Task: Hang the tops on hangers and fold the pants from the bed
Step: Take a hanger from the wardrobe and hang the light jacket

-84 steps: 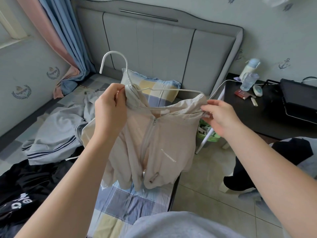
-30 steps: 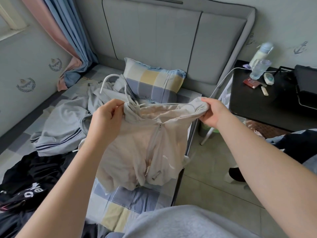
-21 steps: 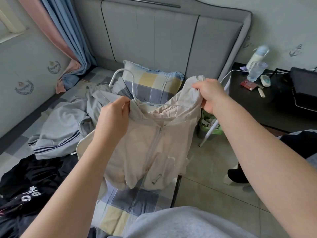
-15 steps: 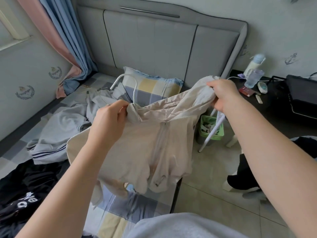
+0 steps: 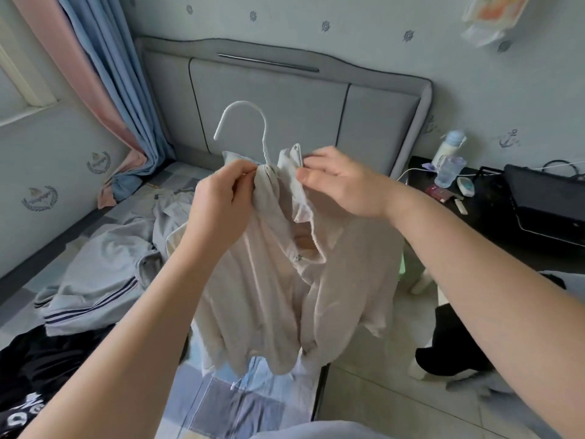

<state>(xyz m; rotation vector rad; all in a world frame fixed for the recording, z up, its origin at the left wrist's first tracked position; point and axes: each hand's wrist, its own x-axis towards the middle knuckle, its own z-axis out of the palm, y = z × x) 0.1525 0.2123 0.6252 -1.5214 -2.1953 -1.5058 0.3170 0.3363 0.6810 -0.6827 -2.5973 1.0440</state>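
Head view. My left hand [image 5: 221, 204] pinches one collar edge of the beige zip-up jacket [image 5: 278, 286] at the neck of the white hanger [image 5: 243, 122], whose hook stands upright above my fingers. My right hand [image 5: 343, 185] pinches the opposite collar flap. The jacket hangs from both grips above the checked bedsheet [image 5: 240, 407], its zip open at the throat. On the bed to the left lie a grey striped garment [image 5: 95, 289] and a black garment [image 5: 41, 372].
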